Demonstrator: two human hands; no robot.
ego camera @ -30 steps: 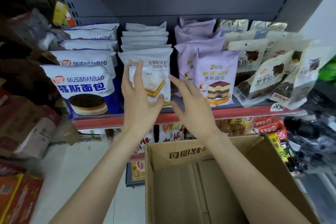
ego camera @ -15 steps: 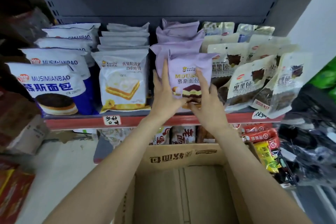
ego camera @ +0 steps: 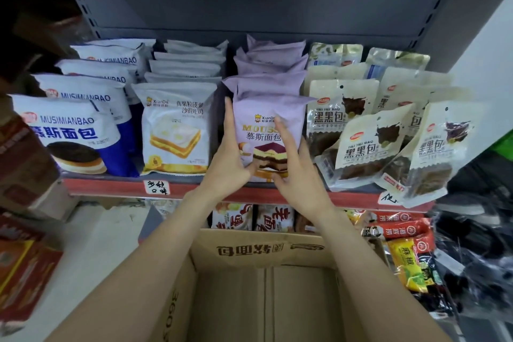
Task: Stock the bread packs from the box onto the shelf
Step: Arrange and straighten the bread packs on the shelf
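At the far left of the frame stands a row of blue-and-white mousse packs (ego camera: 69,133) on the shelf (ego camera: 111,187), and just right of them a row of white toast packs (ego camera: 175,130), each row running back toward the dark rear panel. Centre frame is the purple row, and its front purple bread pack (ego camera: 266,116) stands upright on the shelf edge, long axis vertical, face toward the camera. The left hand (ego camera: 229,158) lies flat along that pack's left edge, fingers straight and pointing up, thumb tucked against its lower front. The right hand (ego camera: 294,166) presses on the pack's front and right side, fingers extended and slightly spread; neither hand curls round it, so this looks like squaring the pack into line rather than carrying it. The pack sits directly ahead of and between both hands, about equally near to each. Right of it are cream chocolate packs (ego camera: 369,144), the front ones tilted and leaning over the lip. At lower centre the cardboard box (ego camera: 266,250) sits open below the forearms; its visible inside shows no packs, so stocking seems nearly finished
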